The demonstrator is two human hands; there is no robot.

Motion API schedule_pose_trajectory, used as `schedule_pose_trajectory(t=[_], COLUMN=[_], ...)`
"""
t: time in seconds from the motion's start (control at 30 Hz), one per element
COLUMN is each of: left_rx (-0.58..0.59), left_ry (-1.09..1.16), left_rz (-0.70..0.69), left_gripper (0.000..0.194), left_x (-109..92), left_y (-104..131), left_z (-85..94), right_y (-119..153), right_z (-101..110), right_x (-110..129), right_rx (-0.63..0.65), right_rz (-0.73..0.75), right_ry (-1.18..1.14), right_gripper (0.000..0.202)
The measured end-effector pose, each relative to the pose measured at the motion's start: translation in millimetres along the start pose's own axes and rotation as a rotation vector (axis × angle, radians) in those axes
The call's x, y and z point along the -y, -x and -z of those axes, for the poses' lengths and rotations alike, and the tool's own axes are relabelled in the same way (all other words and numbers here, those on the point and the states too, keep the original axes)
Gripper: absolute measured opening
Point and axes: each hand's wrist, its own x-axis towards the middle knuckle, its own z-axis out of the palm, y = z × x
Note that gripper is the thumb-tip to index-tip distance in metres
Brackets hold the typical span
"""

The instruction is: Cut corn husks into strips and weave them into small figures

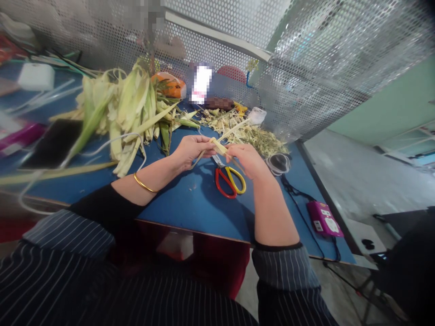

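Between my two hands is a pale yellow-green strip of corn husk (220, 147), folded or looped near the fingertips, with loose ends sticking out. My left hand (193, 151) pinches its left side between thumb and fingers. On the other side, my right hand (246, 158) closes its fingers on the same husk. Just below them lie scissors (231, 181) with one red and one yellow handle, the blades partly hidden under my hands. A large bunch of corn husks (125, 104) lies to the left, and a heap of husk scraps (251, 133) spreads behind my right hand.
The blue table (190, 203) ends at a perforated metal screen (217, 40). A lit phone (202, 83) stands at the back beside an orange packet (173, 86). To the left is a dark phone-like slab (52, 145); to the right are a coiled cable (278, 164) and a purple packet (324, 219).
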Motion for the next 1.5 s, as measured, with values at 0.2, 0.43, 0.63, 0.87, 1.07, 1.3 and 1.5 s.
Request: schedule_pose_trajectory(t=[0.2, 0.43, 0.63, 0.87, 1.07, 1.3, 1.5], left_rx=[0.004, 0.049, -0.044, -0.005, 0.087, 0.202, 0.313], left_ry=[-0.068, -0.199, -0.212, -0.364, -0.462, -0.577, -0.621], left_rz=[0.001, -0.106, -0.168, -0.26, -0.246, -0.227, -0.186], left_gripper=[0.006, 0.009, 0.004, 0.007, 0.006, 0.021, 0.015], left_x=[1.8, 9.6, 9.0, 12.7, 15.3, 14.2, 18.6], left_y=[2.1, 2.7, 0.5, -0.6, -1.2, 4.2, 5.5], left_z=[-1.1, -1.0, -0.6, 3.3, 4.1, 1.7, 1.5], right_y=[0.8, 2.1, 4.9, -1.3, -2.0, 2.0, -2.5], right_z=[-5.7, -17.2, -29.5, -28.0, -24.0, -21.7, -22.0], right_x=[3.2, 1.9, 0.0, -7.0, -6.8, 1.7, -3.3], right_rx=[-0.017, -0.174, -0.331, -0.325, -0.335, -0.318, -0.318], right_rz=[0.05, 0.189, 0.281, 0.187, 0.194, 0.165, 0.162], right_ry=[0.115, 0.518, 0.582, 0.346, 0.304, 0.56, 0.264], right_gripper=[0.022, 0.024, 0.014, 0.004, 0.02, 0.016, 0.02])
